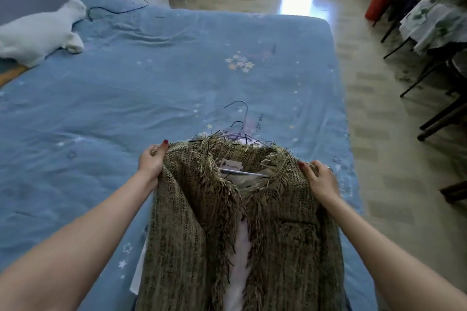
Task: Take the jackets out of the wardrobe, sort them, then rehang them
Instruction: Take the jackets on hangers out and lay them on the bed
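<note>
Where the near edge of the bed (177, 70) meets the person, a fringed olive-brown knit jacket (242, 230) is held up by its shoulders, front open, a pale lining and neck label showing. The left hand (151, 161) pinches the left shoulder, thumb on top; the right hand (321, 179) curls its fingers over the right shoulder. Wire hangers (238, 124) poke out just beyond the collar, lying on the blue star-printed cover. A white plush toy (40, 33) rests far off by the headboard, and a red bin (377, 4) stands on the floor beside dark chairs.
</note>
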